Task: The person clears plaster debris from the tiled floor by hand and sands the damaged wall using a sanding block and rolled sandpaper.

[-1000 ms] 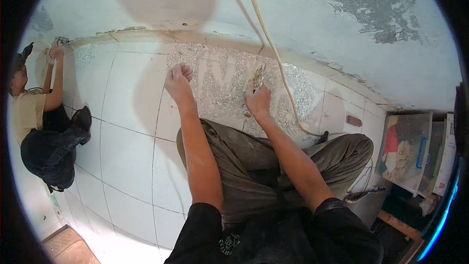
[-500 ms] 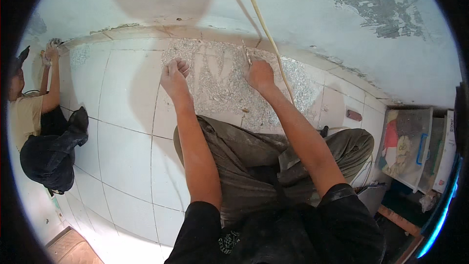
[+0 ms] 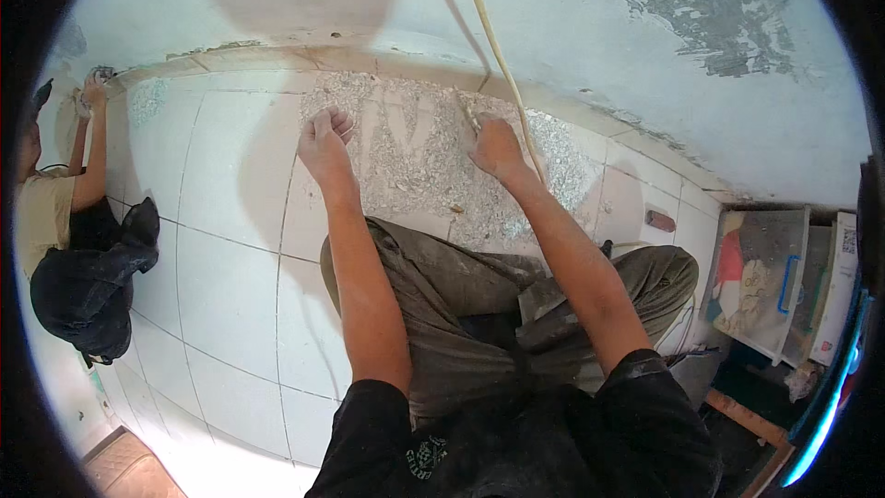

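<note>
My right hand (image 3: 498,149) is closed around a thin, pale scraper (image 3: 466,109), seen nearly edge-on, its far end near the wall's foot. Its exact shape is partly hidden by my fingers. My left hand (image 3: 325,143) is dusty, with its fingers curled in; nothing shows in it. Both hands are over a spread of grey-white paint and plaster chips (image 3: 406,161) on the tiled floor, with streaks through it. In front of me rises the white wall (image 3: 516,28), with a bare grey patch (image 3: 714,9) at the upper right.
A yellowish cable (image 3: 501,55) hangs down past my right hand. Right of my knee lies a small reddish-brown block (image 3: 659,220), beside clear plastic drawers (image 3: 758,267). At the left, another person (image 3: 83,221) crouches with both hands at the wall. White tiles (image 3: 226,286) stretch between us.
My right hand and the scraper have shifted slightly to the right and nearer to me. My left hand stays curled in about the same place. The whole view has moved a little.
</note>
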Demonstrator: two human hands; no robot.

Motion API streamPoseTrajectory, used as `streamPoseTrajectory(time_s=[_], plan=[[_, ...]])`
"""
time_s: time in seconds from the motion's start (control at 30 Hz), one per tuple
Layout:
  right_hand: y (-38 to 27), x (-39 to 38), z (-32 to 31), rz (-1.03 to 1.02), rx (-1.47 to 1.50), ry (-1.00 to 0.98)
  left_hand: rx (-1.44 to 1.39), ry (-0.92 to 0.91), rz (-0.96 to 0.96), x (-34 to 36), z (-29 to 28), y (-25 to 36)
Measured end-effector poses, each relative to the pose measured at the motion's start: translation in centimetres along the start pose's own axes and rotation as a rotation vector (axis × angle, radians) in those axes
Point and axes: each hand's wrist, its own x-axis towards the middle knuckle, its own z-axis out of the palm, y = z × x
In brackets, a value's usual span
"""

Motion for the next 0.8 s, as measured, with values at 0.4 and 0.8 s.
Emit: streamPoseTrajectory(time_s=[0.4,0.8], plan=[[1.6,-2.0,0.8,0.264,0.121,0.306,-0.034,0.014,0.042,-0.3,0.3,0.1],[-0.3,-1.4,3.2,0.333,0.225,0.368,-0.030,0.034,0.024,-0.4,0.4,0.2]])
